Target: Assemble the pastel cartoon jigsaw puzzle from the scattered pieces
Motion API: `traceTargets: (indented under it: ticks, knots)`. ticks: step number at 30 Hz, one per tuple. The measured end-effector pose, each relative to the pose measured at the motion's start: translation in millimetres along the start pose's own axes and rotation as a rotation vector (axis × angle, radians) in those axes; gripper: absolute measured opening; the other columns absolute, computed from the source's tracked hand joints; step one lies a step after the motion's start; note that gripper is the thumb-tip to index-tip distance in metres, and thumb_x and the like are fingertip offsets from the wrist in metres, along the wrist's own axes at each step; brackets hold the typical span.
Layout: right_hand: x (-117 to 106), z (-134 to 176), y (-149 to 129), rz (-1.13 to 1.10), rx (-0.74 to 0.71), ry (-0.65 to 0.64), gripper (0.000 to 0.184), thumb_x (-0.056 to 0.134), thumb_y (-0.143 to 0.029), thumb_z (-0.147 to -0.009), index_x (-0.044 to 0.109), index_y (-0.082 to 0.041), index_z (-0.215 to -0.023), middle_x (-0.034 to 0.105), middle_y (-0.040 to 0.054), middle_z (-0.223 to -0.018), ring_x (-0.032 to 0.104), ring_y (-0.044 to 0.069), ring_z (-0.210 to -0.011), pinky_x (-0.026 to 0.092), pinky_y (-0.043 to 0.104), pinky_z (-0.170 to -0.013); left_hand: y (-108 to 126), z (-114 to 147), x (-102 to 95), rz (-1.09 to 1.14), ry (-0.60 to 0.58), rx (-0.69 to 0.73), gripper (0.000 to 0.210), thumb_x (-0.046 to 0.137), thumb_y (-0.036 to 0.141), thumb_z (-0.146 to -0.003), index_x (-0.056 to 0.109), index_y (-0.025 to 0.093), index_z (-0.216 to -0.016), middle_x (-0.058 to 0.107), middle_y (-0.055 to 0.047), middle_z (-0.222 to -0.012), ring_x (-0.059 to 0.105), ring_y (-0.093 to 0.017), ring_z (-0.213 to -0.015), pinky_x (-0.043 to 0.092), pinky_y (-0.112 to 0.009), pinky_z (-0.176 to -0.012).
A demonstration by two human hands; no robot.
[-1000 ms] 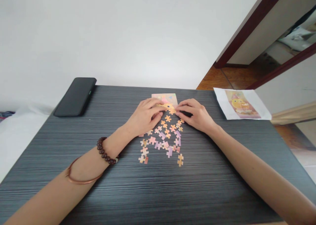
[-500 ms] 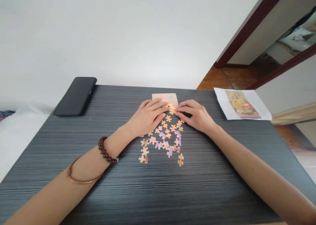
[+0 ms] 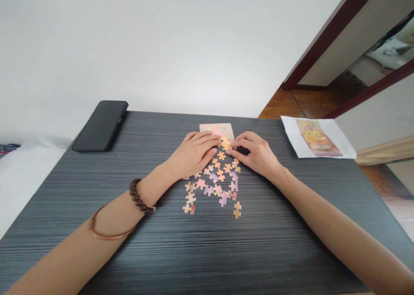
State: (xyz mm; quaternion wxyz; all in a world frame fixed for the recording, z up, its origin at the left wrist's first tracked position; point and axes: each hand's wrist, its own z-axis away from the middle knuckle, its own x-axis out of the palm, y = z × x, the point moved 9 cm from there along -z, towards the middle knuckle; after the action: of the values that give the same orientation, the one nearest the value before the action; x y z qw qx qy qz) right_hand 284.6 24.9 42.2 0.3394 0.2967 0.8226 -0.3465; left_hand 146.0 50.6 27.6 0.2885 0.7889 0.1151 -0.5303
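A partly joined jigsaw puzzle [image 3: 216, 127] with pink, cream and yellow parts lies near the table's far edge. My left hand [image 3: 194, 155] rests flat with its fingers stretched over the puzzle's left side, hiding some of it. At the lower right edge, my right hand [image 3: 255, 152] pinches a yellow-orange puzzle piece [image 3: 226, 145] between thumb and forefinger; the fingers partly cover it. Several loose puzzle pieces [image 3: 223, 199] in yellow, pink and purple are scattered between and below my hands.
The dark wood-grain table [image 3: 155, 252] stands against a white wall. A black phone-like slab [image 3: 101, 126] lies at the back left. On the right, a white sheet [image 3: 344, 135] bears a printed picture of a yellow cartoon figure. Beyond it is a doorway.
My right thumb and forefinger have shifted slightly down at the puzzle's lower right edge, around the yellow-orange piece. My left hand stays nearly still on the puzzle.
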Motion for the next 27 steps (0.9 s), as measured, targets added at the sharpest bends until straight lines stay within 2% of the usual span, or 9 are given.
traceTargets:
  ticks: [5,10,16,22,27]
  knots:
    - [-0.9,-0.5,2.6,-0.058,0.020,-0.022,0.002,0.069,-0.021,-0.086,0.070,-0.022,-0.088,0.071,0.0062,-0.094,0.067,0.021,-0.089,0.055,0.039,-0.082,-0.2,-0.1,0.1,0.005,-0.002,-0.006,0.037,0.037,0.025,-0.103,0.062,0.018,-0.130,0.060,-0.008,-0.143,0.050,-0.024,-0.136,0.035,-0.046,-0.112]
    - [-1.5,-0.9,1.0,-0.046,0.011,-0.029,0.014,0.066,-0.013,-0.080,0.069,-0.021,-0.091,0.070,0.0071,-0.096,0.067,0.023,-0.091,0.056,0.040,-0.083,-0.2,-0.4,0.0,0.001,-0.006,-0.011,0.037,0.037,0.025,-0.104,0.063,0.019,-0.129,0.061,-0.007,-0.142,0.050,-0.024,-0.135,0.034,-0.046,-0.112]
    - [0.8,-0.5,1.6,-0.090,0.035,-0.065,0.006,0.069,-0.021,-0.085,0.069,-0.021,-0.090,0.069,0.0071,-0.097,0.068,0.021,-0.087,0.057,0.037,-0.078,0.1,-0.1,-2.1,0.003,0.010,-0.005,0.035,0.038,0.025,-0.103,0.066,0.020,-0.125,0.063,-0.007,-0.139,0.052,-0.025,-0.132,0.035,-0.046,-0.109]
    - [1.5,0.7,1.3,-0.078,0.025,-0.048,0.008,0.072,-0.028,-0.088,0.069,-0.021,-0.090,0.068,0.0069,-0.095,0.068,0.020,-0.087,0.058,0.036,-0.079,-1.1,0.6,-2.6,0.013,0.013,0.004,0.040,0.036,0.014,-0.100,0.064,0.018,-0.128,0.063,-0.008,-0.139,0.053,-0.023,-0.131,0.036,-0.044,-0.108]
    - [1.4,0.5,-2.5,-0.029,-0.001,-0.032,0.008,0.067,-0.027,-0.092,0.071,-0.022,-0.087,0.069,0.0061,-0.092,0.067,0.019,-0.086,0.058,0.036,-0.080,-2.0,0.4,-1.6,0.015,0.015,0.005,0.040,0.037,0.014,-0.098,0.064,0.020,-0.127,0.064,-0.008,-0.138,0.053,-0.024,-0.131,0.036,-0.045,-0.109]
